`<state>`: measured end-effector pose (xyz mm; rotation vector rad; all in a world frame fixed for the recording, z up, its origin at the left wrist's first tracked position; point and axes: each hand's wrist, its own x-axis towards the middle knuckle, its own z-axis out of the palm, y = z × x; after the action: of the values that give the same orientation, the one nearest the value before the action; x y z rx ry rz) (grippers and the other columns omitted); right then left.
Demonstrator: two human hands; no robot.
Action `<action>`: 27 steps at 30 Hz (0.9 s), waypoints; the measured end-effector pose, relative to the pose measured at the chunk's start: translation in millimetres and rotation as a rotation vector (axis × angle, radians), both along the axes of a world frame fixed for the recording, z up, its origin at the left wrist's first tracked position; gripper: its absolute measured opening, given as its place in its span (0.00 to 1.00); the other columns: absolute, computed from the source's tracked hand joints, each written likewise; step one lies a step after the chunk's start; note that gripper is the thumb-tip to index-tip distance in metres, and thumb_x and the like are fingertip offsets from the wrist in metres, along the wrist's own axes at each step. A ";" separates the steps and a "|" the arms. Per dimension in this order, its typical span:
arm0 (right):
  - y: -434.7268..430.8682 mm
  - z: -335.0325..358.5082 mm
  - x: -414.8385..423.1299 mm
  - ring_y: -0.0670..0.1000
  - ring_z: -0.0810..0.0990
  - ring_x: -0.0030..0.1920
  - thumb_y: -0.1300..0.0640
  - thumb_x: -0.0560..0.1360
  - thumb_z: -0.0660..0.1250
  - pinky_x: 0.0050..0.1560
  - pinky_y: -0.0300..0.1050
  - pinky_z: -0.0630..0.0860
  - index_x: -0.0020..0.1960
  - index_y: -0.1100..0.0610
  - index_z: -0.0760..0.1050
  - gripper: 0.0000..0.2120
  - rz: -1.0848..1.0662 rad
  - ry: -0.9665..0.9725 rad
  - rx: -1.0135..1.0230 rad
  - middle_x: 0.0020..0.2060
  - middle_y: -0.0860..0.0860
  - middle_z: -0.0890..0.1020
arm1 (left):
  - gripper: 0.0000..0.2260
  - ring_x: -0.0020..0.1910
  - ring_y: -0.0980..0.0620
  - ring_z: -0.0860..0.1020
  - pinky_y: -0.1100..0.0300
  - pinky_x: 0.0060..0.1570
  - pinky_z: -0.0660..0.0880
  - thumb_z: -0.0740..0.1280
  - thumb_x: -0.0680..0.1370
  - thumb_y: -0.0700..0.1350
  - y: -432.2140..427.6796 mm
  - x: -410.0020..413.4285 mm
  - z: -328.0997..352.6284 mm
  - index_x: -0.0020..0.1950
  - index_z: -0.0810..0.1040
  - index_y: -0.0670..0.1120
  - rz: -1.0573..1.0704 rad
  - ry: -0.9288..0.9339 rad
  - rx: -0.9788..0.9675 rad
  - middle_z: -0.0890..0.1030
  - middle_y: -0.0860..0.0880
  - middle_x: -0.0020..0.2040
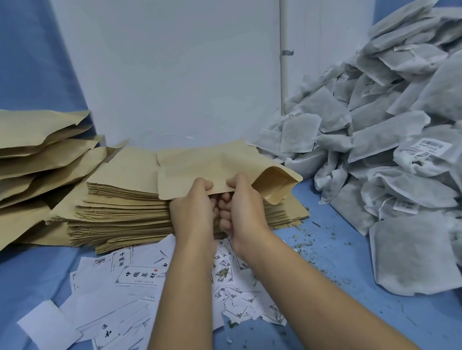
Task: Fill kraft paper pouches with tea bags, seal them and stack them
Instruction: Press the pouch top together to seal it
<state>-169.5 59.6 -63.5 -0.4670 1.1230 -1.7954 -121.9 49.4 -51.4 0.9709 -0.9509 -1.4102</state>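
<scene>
At centre, the left hand and right hand pinch a paper pouch by its near edge, fingers curled, apparently prying its mouth open. Next move likely: a hand reaching for tea bags heaped at 3 o'clock.

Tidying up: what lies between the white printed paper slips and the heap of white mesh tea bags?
In the head view, only blue cloth scattered with green tea crumbs.

pouch: matt kraft paper | tea bags: fibrous non-woven mesh
</scene>
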 end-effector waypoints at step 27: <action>-3.8 -5.7 4.0 0.45 0.63 0.17 0.57 0.76 0.55 0.18 0.34 0.59 0.30 0.56 0.63 0.16 0.040 0.037 -0.010 0.18 0.47 0.66 | 0.12 0.15 0.56 0.66 0.71 0.18 0.62 0.66 0.72 0.41 -7.4 7.0 -4.2 0.29 0.71 0.42 0.017 -0.062 0.023 0.69 0.52 0.17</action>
<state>-165.5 55.9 -69.2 -0.5267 1.1227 -1.7643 -115.0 42.0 -55.6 1.0433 -0.9714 -1.3862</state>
